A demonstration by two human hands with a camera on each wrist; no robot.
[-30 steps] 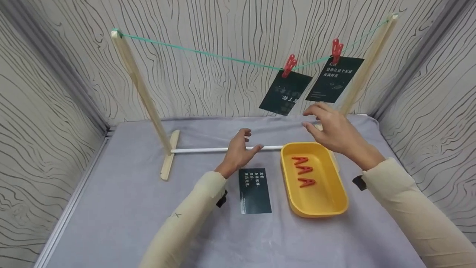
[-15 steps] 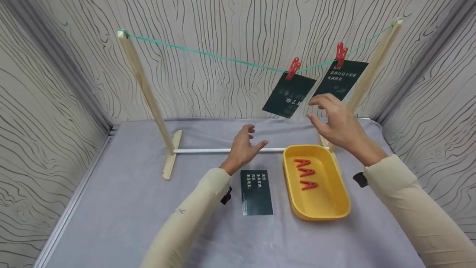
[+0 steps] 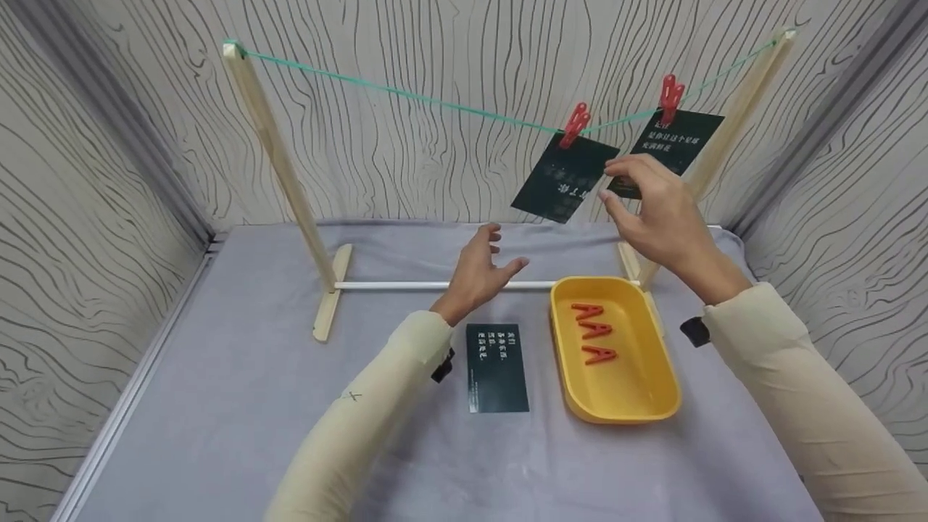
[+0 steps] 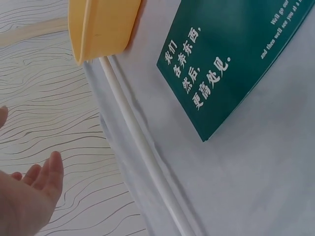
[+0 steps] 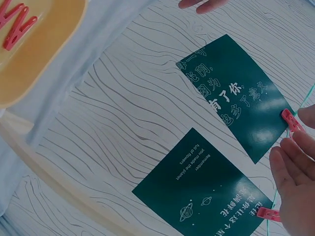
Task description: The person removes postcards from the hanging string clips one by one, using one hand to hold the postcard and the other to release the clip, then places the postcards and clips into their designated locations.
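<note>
Two dark green printed cards hang from a green string (image 3: 406, 94): the left card (image 3: 558, 177) by a red clothespin (image 3: 575, 125), the right card (image 3: 670, 145) by another clothespin (image 3: 671, 100). My right hand (image 3: 663, 210) is raised in front of the right card's lower part, thumb and fingers apart with nothing between them. In the right wrist view both printed faces show. My left hand (image 3: 477, 272) hovers above the white rod (image 3: 395, 286), fingers spread and holding nothing. Below it a third green card (image 3: 498, 370) lies flat on the cloth.
A yellow tray (image 3: 652, 402) at the right holds several red clothespins (image 3: 596, 330). Wooden posts (image 3: 272, 152) at left and right carry the string and stand on wooden feet (image 3: 332, 293) joined by the rod. Patterned walls enclose the grey cloth-covered table (image 3: 239, 406).
My right hand has risen from below the hanging cards and now overlaps the right card's lower part. The left hand has shifted slightly up and right. The head view has moved a little.
</note>
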